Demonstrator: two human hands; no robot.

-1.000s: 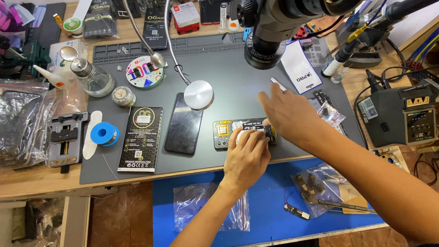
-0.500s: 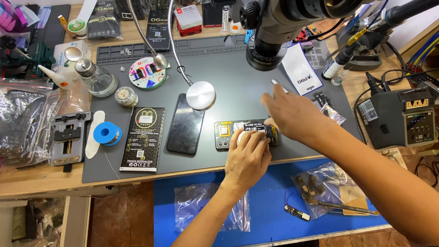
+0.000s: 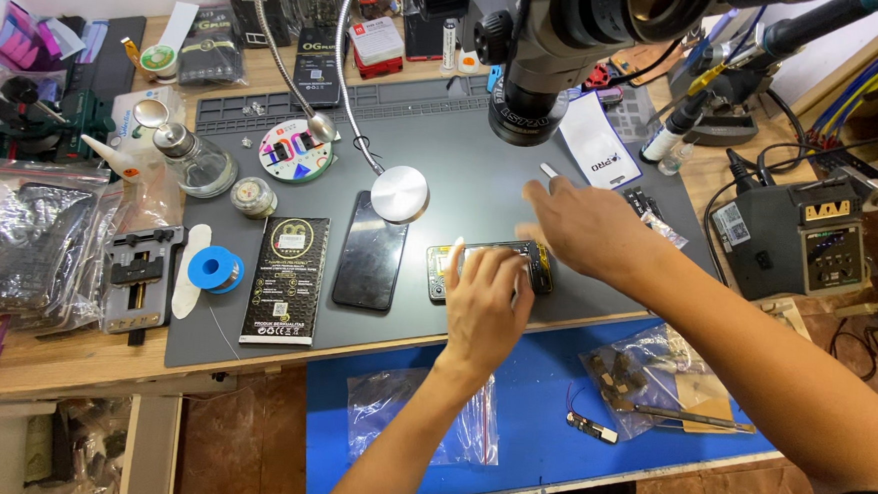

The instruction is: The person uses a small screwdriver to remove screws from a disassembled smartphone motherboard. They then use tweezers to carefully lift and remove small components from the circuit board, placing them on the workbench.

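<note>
An opened phone body (image 3: 442, 265) with its insides showing lies on the grey work mat (image 3: 463, 168). My left hand (image 3: 484, 302) covers its middle and grips it, fingers curled over the far edge. My right hand (image 3: 580, 227) hovers just above the phone's right end, blurred, with fingers spread and nothing in them. A small white strip (image 3: 547, 170) lies on the mat just beyond its fingertips. A black phone screen (image 3: 369, 263) lies face up to the left of the opened phone.
A microscope head (image 3: 533, 72) hangs over the mat, with a round lamp (image 3: 399, 194) on a gooseneck. A black packet (image 3: 285, 279), blue tape roll (image 3: 216, 268) and glass bottle (image 3: 193, 159) sit left. A soldering station (image 3: 810, 236) stands right. Plastic bags (image 3: 652, 379) lie on the blue mat (image 3: 542, 383).
My right hand has lifted off the phone's right end and spread its fingers. My left hand stays on the phone.
</note>
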